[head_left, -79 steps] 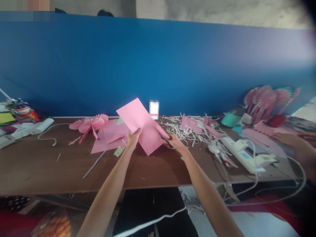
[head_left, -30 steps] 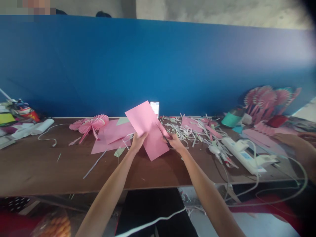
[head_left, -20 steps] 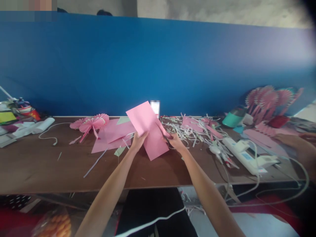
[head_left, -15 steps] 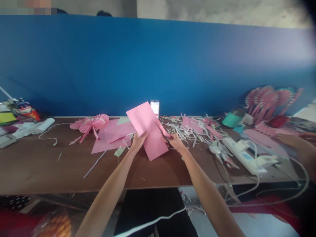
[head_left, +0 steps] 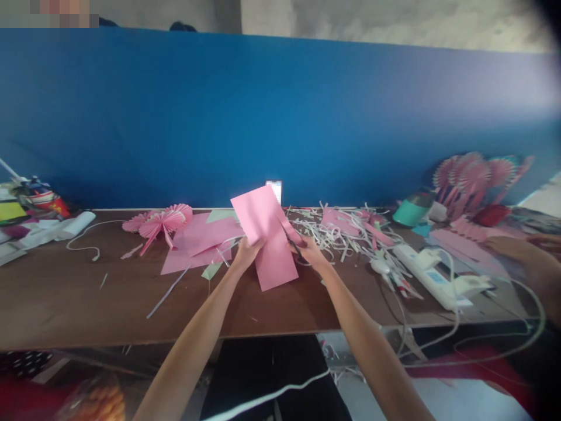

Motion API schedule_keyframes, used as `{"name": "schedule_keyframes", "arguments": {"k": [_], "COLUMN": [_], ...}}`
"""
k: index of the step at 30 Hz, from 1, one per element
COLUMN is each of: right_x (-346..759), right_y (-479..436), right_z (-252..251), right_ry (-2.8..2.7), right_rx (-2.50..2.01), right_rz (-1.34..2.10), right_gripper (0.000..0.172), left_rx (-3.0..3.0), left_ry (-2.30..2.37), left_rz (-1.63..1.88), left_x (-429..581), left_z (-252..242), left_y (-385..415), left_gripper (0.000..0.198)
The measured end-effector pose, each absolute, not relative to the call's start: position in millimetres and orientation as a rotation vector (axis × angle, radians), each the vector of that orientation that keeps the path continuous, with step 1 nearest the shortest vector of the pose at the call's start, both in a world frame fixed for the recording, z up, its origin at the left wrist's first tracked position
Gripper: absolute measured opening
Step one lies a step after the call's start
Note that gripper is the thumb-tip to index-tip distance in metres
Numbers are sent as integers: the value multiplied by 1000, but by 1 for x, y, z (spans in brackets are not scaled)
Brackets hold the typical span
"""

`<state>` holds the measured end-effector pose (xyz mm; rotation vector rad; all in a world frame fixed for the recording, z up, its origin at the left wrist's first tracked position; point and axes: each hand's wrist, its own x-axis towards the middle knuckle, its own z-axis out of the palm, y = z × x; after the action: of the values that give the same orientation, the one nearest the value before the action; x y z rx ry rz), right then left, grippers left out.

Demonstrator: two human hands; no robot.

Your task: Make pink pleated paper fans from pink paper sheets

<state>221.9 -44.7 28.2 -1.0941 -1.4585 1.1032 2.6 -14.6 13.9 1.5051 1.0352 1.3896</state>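
My left hand (head_left: 246, 254) pinches the left edge of a pink paper sheet (head_left: 267, 234) and holds it tilted above the brown table (head_left: 87, 298). My right hand (head_left: 310, 252) grips dark-handled scissors (head_left: 293, 244) at the sheet's right edge, with the blades reaching into the paper. More pink sheets (head_left: 199, 242) lie flat on the table just left of my hands, next to folded pink paper fans (head_left: 160, 221).
A heap of white and pink paper strips (head_left: 346, 231) lies right of my hands. A white power strip (head_left: 432, 275) with cables, a teal cup (head_left: 412, 209) and more fans (head_left: 475, 175) sit at the right. Another person's arm (head_left: 526, 263) reaches in there. A blue partition (head_left: 280, 117) backs the table.
The pink sheet has turned more upright and shifted slightly right between my hands. The scissors stay at its right edge. My left hand has followed the sheet to the right.
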Motion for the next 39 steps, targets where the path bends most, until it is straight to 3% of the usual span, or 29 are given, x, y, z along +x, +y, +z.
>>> {"name": "schedule_keyframes", "arguments": {"k": [10, 27, 39], "right_x": [222, 223, 224], "right_y": [-42, -40, -36], "right_z": [24, 19, 17], "right_ry": [-1449, -1456, -1357], "right_rx": [-1104, -1088, -1022], "right_rz": [1019, 1011, 1029], "right_gripper": [43, 40, 37], "left_rx": [1419, 1458, 1555], "left_ry": [1086, 1093, 838], "left_rz": [1343, 1317, 1175], "left_x": [7, 8, 17], "left_z": [18, 21, 14], "left_y": [-22, -25, -25], "left_gripper": [34, 39, 41]}}
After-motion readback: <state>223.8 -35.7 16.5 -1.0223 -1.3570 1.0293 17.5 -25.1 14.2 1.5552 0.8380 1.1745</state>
